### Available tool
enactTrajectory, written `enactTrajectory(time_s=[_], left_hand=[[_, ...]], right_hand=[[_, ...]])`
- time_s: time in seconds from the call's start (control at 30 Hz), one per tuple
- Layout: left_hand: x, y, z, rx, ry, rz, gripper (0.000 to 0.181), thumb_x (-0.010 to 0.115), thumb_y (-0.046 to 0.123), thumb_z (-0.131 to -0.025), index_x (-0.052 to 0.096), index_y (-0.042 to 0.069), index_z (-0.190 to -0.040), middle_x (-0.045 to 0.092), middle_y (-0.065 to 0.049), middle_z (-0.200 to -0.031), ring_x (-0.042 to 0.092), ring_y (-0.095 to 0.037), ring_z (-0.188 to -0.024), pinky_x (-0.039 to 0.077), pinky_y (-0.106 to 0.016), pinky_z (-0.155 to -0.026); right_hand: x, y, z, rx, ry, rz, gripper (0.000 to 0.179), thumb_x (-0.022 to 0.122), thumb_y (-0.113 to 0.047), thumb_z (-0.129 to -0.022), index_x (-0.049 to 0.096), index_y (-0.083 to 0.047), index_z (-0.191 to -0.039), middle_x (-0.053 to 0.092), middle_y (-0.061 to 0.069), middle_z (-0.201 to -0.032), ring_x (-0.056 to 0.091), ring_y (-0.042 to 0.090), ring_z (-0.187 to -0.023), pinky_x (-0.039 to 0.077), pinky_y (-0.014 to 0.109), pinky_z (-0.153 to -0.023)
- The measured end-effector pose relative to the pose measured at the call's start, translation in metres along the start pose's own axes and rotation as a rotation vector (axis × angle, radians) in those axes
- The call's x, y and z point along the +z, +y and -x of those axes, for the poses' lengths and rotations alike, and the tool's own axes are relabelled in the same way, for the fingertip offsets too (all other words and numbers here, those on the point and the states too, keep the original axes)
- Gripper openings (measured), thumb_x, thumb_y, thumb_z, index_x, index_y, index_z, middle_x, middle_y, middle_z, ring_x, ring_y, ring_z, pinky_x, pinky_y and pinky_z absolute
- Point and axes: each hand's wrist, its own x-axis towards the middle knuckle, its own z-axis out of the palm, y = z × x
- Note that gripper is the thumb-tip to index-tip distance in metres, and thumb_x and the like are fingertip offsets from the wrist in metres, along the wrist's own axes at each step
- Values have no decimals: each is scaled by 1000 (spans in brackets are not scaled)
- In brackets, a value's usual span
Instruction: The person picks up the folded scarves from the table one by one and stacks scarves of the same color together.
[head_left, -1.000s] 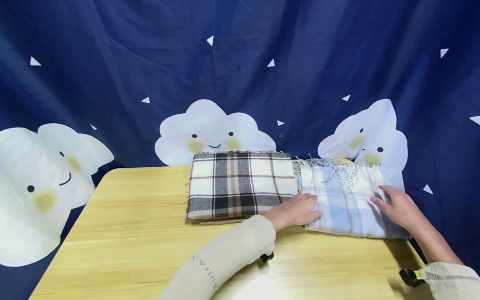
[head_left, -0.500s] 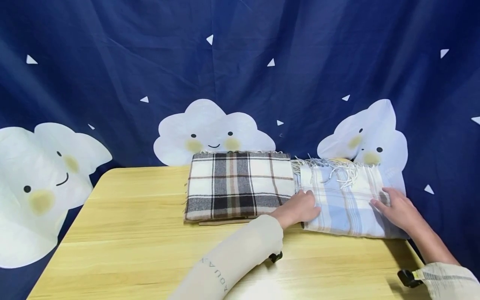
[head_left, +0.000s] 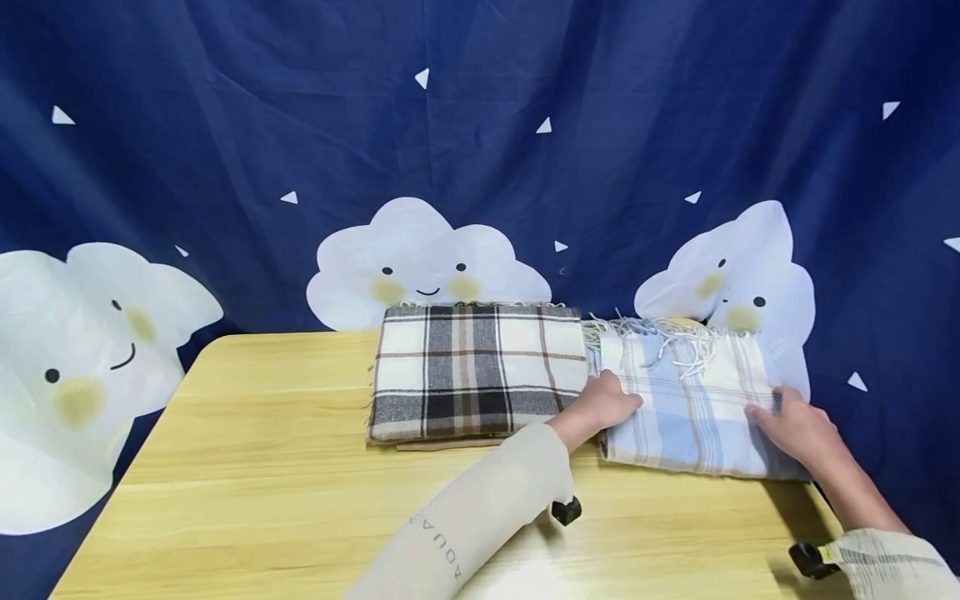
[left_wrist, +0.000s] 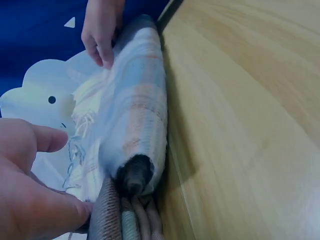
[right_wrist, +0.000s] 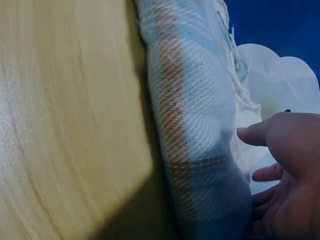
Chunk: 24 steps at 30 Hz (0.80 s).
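A light blue and white plaid scarf (head_left: 675,417), folded flat with fringe at its back edge, lies at the table's right side. My left hand (head_left: 609,402) is at its left edge, where it meets a folded brown, black and white plaid scarf (head_left: 480,367). In the left wrist view that hand's thumb (left_wrist: 55,210) and a finger are spread apart, and its other fingers are out of sight. My right hand (head_left: 801,427) rests against the blue scarf's right end, thumb over the top. The right wrist view shows its fingers (right_wrist: 267,172) loosely bent beside the cloth.
The wooden table (head_left: 247,467) reaches left and forward of both scarves. Close behind them hangs a dark blue curtain (head_left: 480,125) with white clouds and triangles. Dark wrist devices (head_left: 566,510) sit under both sleeves.
My left hand has shifted slightly up along the gap between the two scarves. The right hand has moved a little lower at the blue scarf's right end. Both scarves stay nearly still.
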Motion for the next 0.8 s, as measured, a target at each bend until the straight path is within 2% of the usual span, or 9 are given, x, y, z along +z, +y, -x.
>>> enactTrajectory(time_s=[0.07,0.13,0.27,0.43,0.5,0.6,0.7,0.8], left_hand=[[1,0,-1,-25,18,72,63,66,31,-98,48,1,-150,56,-15,-151,54,-27,-139,45,-37,-118],[2,0,-1,-50,33,151,58,68,27,-97,52,0,-145,61,-15,-140,62,-28,-123,51,-39,-110],[3,-1,-3,-100,12,321,57,70,22,-97,51,0,-146,61,-15,-139,62,-28,-115,54,-45,-105],[0,-1,-6,-142,-31,479,53,69,19,-98,50,0,-144,61,-14,-126,59,-26,-103,55,-49,-100],[-1,-1,-7,-155,-36,510,54,69,19,-99,48,2,-146,60,-14,-125,59,-26,-104,54,-50,-102],[0,-1,-8,-171,-46,540,61,69,19,-99,43,3,-152,58,-15,-135,61,-28,-114,53,-51,-106],[2,-1,-10,-166,-54,545,66,69,18,-99,39,3,-155,53,-17,-148,60,-33,-126,51,-52,-109],[4,-2,-11,-156,-53,541,66,67,16,-100,37,4,-157,48,-17,-155,58,-34,-130,51,-53,-110]], right_hand=[[0,0,0,38,-16,-9,81,50,-44,-105,26,24,-142,39,52,-137,45,71,-116,46,70,-90],[1,1,0,68,-34,-16,83,49,-46,-104,24,23,-143,38,52,-139,44,71,-117,46,70,-90],[3,3,-2,98,-50,-20,83,49,-45,-104,22,22,-144,37,52,-140,44,71,-118,46,70,-90],[6,2,-5,128,-66,-43,86,49,-48,-104,19,22,-146,37,53,-138,44,71,-117,46,68,-90],[6,1,-6,134,-72,-54,87,49,-48,-104,18,22,-146,36,53,-137,44,71,-117,45,68,-90],[5,-2,-5,134,-66,-55,86,49,-45,-104,18,24,-145,36,54,-136,44,71,-116,46,68,-90],[3,-4,-4,136,-58,-60,84,49,-43,-104,19,24,-145,37,55,-134,45,71,-115,46,67,-89],[2,-6,-4,150,-55,-70,84,49,-45,-104,19,22,-145,37,54,-134,45,70,-115,45,67,-89]])
